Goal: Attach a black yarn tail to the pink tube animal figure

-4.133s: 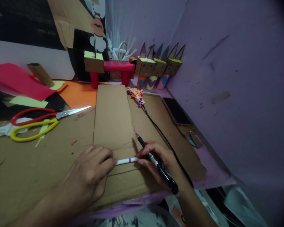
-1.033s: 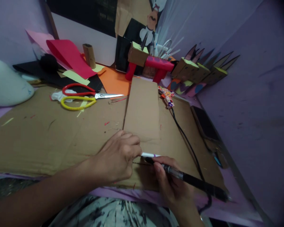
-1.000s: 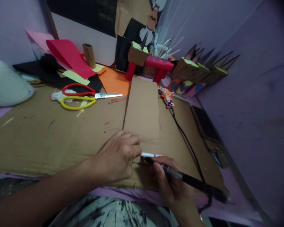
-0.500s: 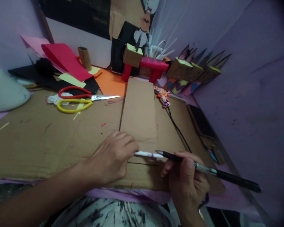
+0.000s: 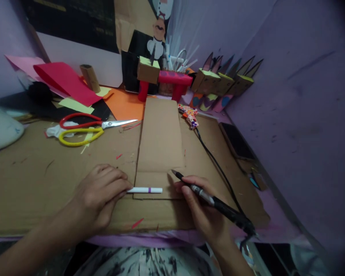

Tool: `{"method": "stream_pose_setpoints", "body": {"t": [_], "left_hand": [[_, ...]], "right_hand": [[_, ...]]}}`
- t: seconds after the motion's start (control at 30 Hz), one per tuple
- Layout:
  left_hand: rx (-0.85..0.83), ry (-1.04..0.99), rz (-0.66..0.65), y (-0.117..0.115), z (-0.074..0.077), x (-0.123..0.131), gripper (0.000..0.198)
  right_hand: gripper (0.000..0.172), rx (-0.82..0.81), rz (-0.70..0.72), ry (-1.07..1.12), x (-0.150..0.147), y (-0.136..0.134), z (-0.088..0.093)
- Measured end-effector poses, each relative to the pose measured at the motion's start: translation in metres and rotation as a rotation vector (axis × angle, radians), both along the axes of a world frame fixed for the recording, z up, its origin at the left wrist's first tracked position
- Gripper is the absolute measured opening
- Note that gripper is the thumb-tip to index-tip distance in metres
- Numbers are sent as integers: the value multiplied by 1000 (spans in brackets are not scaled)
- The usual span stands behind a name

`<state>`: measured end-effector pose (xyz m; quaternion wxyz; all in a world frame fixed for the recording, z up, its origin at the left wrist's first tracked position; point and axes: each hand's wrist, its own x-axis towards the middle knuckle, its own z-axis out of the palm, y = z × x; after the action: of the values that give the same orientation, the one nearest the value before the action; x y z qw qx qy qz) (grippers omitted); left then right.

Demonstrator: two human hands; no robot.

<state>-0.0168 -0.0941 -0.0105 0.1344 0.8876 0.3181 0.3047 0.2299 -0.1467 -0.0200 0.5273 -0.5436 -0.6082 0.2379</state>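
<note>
My left hand [image 5: 102, 195] is closed on a thin white stick with a purple band [image 5: 142, 190], which lies level across the near end of a cardboard strip [image 5: 161, 142]. Only its right part shows; the rest is under my fingers. In my right hand [image 5: 207, 214] is a black pen [image 5: 230, 212], gripped as for writing. Its tip points up and left, just above or touching the strip near a crease; I cannot tell which. The strip runs away from me over a larger cardboard sheet [image 5: 60, 188].
Red-and-yellow-handled scissors [image 5: 103, 125] lie left of the strip. To its right are a patterned glue gun [image 5: 190, 115] with a black cord and a phone [image 5: 237, 141]. Coloured papers [image 5: 67, 84] and cardboard figures [image 5: 209, 78] stand or lie at the back. A purple wall [image 5: 304, 115] bounds the right side.
My left hand has moved left with the white stick, off the strip's middle. The pen has swung so its tip sits over the strip, farther from the stick. The view has shifted slightly.
</note>
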Motion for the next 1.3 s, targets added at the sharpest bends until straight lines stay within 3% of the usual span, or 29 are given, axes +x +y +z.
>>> {"method": "stream_pose_setpoints", "body": {"t": [0.3, 0.6, 0.8, 1.13, 1.3], "left_hand": [[-27, -6, -33, 5, -4, -1, 26], [118, 157, -72, 8, -2, 0, 33], [121, 223, -44, 6, 3, 1, 33], [117, 220, -69, 6, 2, 0, 34], [101, 155, -70, 5, 2, 0, 33]], "right_hand": [[22, 76, 25, -152, -6, 5, 6], [21, 61, 50, -177, -5, 4, 4], [19, 65, 46, -182, -6, 4, 4], [15, 28, 14, -88, -4, 3, 2], [15, -139, -152, 199, -2, 1, -4]]}}
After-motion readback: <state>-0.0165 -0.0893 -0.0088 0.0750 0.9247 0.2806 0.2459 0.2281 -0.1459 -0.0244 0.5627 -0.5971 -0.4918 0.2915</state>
